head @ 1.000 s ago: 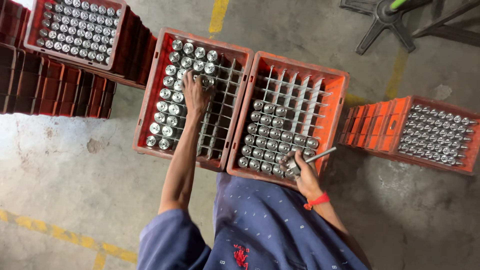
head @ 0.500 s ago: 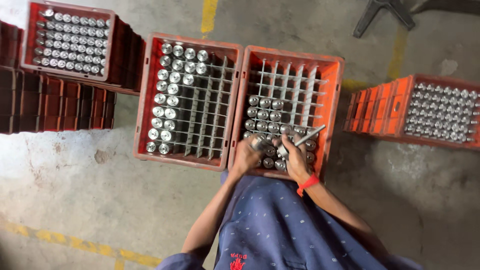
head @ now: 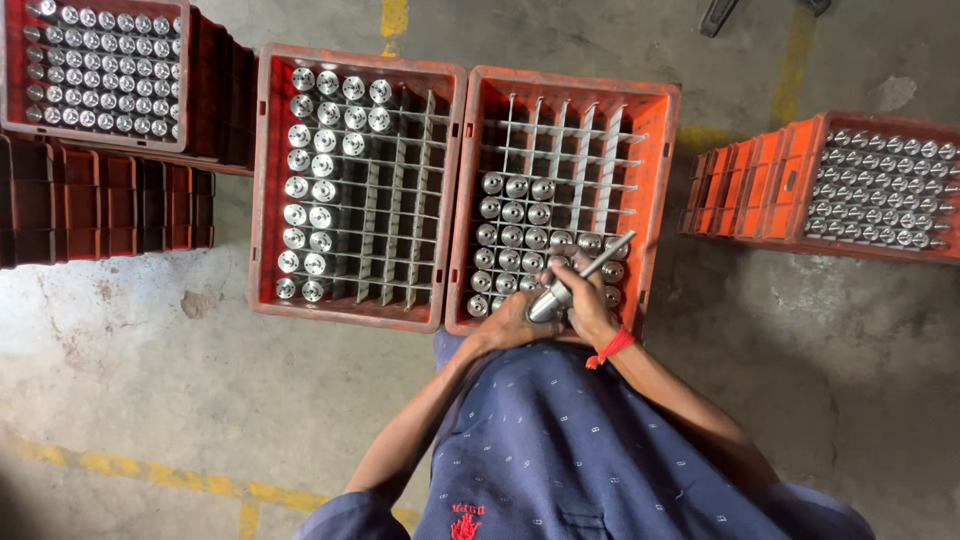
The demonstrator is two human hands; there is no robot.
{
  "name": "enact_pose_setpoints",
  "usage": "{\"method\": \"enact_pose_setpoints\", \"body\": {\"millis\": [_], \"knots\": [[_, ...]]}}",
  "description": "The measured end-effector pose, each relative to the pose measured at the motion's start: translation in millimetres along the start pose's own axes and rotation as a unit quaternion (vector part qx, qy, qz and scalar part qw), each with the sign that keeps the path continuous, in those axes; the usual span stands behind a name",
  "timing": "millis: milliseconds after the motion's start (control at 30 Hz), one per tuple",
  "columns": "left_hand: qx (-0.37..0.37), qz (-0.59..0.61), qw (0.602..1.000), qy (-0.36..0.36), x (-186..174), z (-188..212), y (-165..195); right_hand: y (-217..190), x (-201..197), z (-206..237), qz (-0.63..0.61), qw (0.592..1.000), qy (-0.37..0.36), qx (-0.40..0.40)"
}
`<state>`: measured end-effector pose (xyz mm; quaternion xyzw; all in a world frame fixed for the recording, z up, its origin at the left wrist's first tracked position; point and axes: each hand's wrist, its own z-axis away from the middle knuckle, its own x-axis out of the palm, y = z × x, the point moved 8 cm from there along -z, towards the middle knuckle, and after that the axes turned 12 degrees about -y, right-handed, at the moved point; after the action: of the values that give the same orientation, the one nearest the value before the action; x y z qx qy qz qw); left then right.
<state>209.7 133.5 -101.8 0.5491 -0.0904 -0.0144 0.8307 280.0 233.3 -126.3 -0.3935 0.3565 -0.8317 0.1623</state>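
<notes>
Head camera looks straight down, high above crates [head: 560,85]; single view.

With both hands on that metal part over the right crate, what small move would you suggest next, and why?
Probably carry the metal part over to the left crate. Both hands have it lifted above the right crate, and the left crate has many open grid cells beside its filled rows.

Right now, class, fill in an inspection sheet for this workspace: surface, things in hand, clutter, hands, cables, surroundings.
Surface: stained concrete floor with yellow painted lines.
Things in hand: metal shaft part, held over the right orange crate, which is partly filled with metal parts.
Clutter: left orange crate, partly filled; full crates at both sides; stacked empty crates.
Hands: left hand and right hand both grip the part.
Cables: nothing seen.
Surroundings: dark stand legs at the top edge.
</notes>
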Motion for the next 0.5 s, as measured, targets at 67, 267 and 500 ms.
{"method": "enact_pose_setpoints", "body": {"millis": [67,267,500], "knots": [[-0.035,-0.050,0.998,0.023,-17.4,0.7,-0.9,-0.8,-24.9,-8.3,-0.075,0.996,0.052,-0.010],[-0.114,-0.392,0.890,0.205,-139.6,-24.1,31.2,-41.6,-80.9,-20.5,-0.118,0.980,0.112,-0.114],[-0.043,-0.525,0.824,0.209,-192.4,-68.7,58.2,-32.1,-65.9,-19.0,-0.123,0.984,0.076,-0.103]]}}
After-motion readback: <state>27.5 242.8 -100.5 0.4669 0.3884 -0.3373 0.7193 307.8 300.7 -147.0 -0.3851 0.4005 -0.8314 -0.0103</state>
